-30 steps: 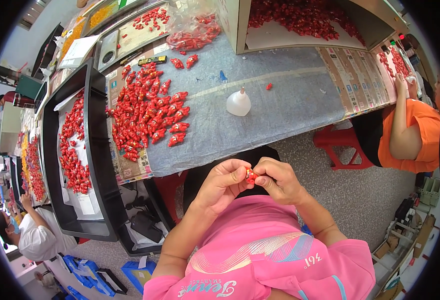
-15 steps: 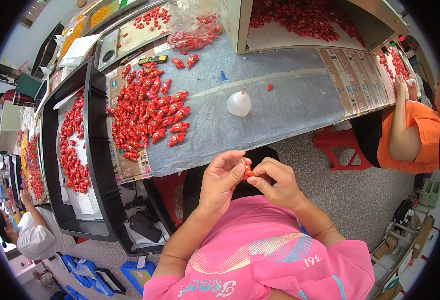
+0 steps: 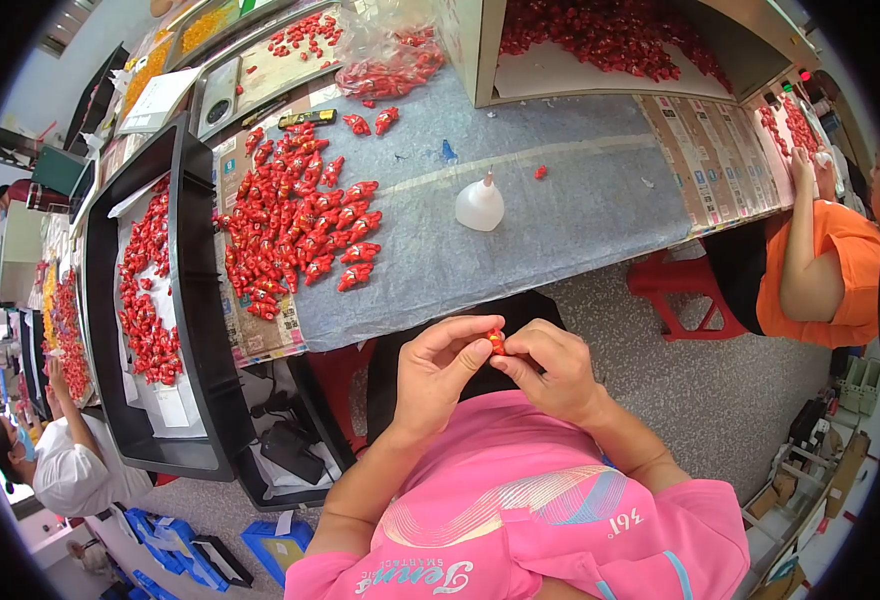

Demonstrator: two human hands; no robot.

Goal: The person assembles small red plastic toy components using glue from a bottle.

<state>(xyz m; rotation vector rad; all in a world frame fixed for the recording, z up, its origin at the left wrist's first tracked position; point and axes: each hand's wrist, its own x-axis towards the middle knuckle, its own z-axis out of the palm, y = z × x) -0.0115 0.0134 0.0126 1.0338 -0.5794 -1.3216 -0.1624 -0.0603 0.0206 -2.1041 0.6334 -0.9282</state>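
Between the fingertips of both hands is a small red plastic figure (image 3: 497, 342) with yellow or orange marks; the fingers cover much of it. My left hand (image 3: 442, 368) pinches it from the left with thumb and index finger. From the other side, my right hand (image 3: 550, 366) grips it with bent fingers and thumb. Both hands are just off the table's front edge, above my lap. A pile of similar red figures (image 3: 295, 220) lies on the table to the left. A white squeeze bottle (image 3: 480, 204) with a thin tip stands on the blue-grey table cover (image 3: 560, 215).
A black tray (image 3: 222, 330) with red pieces stands at the left. An open box (image 3: 475, 60) of red pieces is at the back, beside a clear plastic bag (image 3: 370, 75). One small red piece (image 3: 540, 173) lies right of the bottle. Co-workers sit at both sides.
My left fingers have closed further over the red figure, and less of it shows. Both hands stay in nearly the same place. The table's things have not moved.
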